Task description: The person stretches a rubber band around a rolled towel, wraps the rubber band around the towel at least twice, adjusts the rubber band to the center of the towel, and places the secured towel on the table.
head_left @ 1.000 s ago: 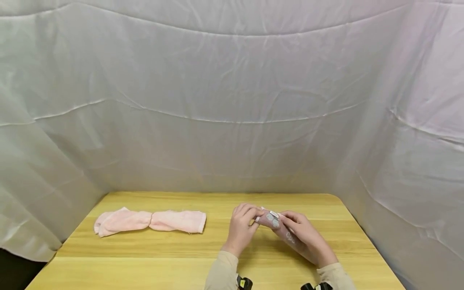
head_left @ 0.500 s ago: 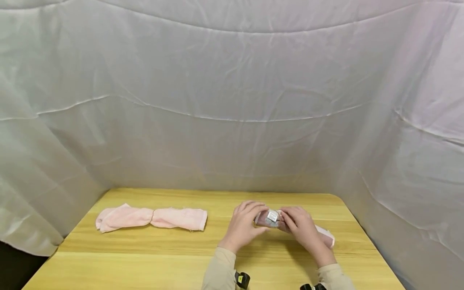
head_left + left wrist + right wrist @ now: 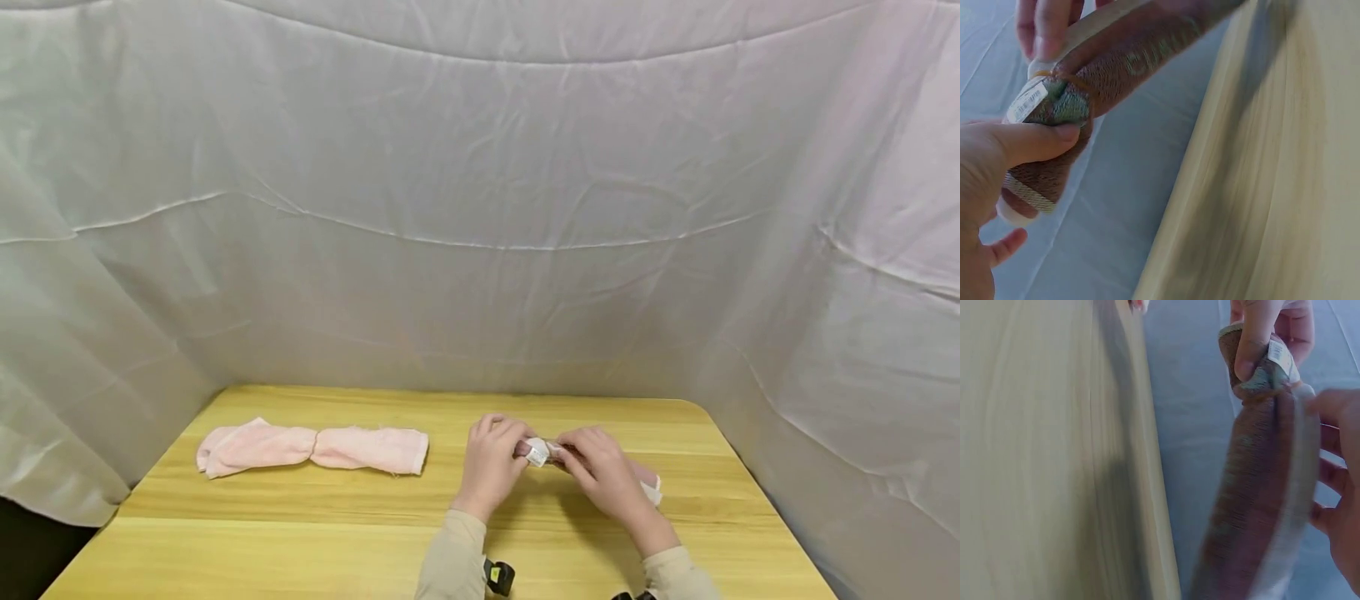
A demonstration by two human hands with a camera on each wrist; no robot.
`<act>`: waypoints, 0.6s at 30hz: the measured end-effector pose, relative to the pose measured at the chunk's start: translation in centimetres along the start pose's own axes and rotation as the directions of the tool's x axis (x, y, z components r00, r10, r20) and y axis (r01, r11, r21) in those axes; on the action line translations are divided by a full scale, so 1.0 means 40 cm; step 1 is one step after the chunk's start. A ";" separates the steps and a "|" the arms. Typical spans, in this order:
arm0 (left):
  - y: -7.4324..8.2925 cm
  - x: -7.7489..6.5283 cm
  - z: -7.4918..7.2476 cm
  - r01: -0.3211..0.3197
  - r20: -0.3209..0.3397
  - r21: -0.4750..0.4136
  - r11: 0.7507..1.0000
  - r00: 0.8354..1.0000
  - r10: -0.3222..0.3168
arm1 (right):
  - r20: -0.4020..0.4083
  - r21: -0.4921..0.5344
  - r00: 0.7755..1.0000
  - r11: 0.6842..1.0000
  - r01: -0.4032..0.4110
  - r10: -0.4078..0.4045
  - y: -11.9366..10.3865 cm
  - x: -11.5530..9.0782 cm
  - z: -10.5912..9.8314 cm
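A mauve rolled towel (image 3: 1113,78) with a white border and pale lettering is held up above the table by both hands. A thin orange-brown band (image 3: 1079,80) cinches it near one end, beside a white label (image 3: 1027,103). My left hand (image 3: 489,467) grips the short labelled end, its thumb pressed across the roll just below the band. On the other side of the band, my right hand (image 3: 609,479) holds the towel, fingertips at the white border; the long end sticks out past this hand to the right.
A pink towel (image 3: 367,450), gathered in the middle by a band, lies at the left of the wooden table (image 3: 300,542). Grey-white curtains (image 3: 465,317) enclose the table at the back and sides.
The towel has turned from slanting under the right wrist to lying more level, its long end now out to the right. Both hands have shifted slightly left, and the label faces up more.
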State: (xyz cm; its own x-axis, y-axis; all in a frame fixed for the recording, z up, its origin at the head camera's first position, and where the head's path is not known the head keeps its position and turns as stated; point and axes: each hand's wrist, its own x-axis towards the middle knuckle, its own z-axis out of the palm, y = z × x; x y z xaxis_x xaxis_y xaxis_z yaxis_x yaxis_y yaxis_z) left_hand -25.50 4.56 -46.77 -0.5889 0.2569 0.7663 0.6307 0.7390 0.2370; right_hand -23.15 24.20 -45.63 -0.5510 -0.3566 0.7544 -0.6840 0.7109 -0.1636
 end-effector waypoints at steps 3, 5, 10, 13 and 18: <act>-0.008 -0.001 0.003 -0.043 -0.069 -0.003 0.999 0.997 0.043 | 0.004 0.044 0.999 0.998 -0.046 0.045 -0.010 0.000 0.004; -0.011 0.000 0.005 -0.077 -0.104 -0.007 0.997 0.992 0.076 | 0.010 0.083 0.997 0.994 -0.075 0.075 -0.013 0.000 0.006; -0.013 0.001 0.008 -0.134 -0.184 -0.011 0.991 0.974 0.130 | 0.056 0.205 0.993 0.972 -0.116 0.107 -0.017 -0.001 0.009; -0.013 0.000 0.011 -0.143 -0.213 -0.004 0.990 0.967 0.139 | 0.066 0.235 0.992 0.965 -0.118 0.106 -0.019 -0.002 0.008; 0.001 0.000 0.010 -0.137 -0.202 0.006 0.991 0.970 0.135 | 0.073 0.187 0.988 0.971 -0.147 0.135 -0.021 -0.003 0.004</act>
State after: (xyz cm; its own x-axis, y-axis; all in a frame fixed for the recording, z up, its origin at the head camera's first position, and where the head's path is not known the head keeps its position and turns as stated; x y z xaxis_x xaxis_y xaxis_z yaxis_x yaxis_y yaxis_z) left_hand -25.68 4.84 -46.98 -0.3837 0.2231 0.8961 0.7022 0.7007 0.1262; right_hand -22.59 23.54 -45.69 -0.6720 -0.3003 0.6770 -0.6727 0.6298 -0.3883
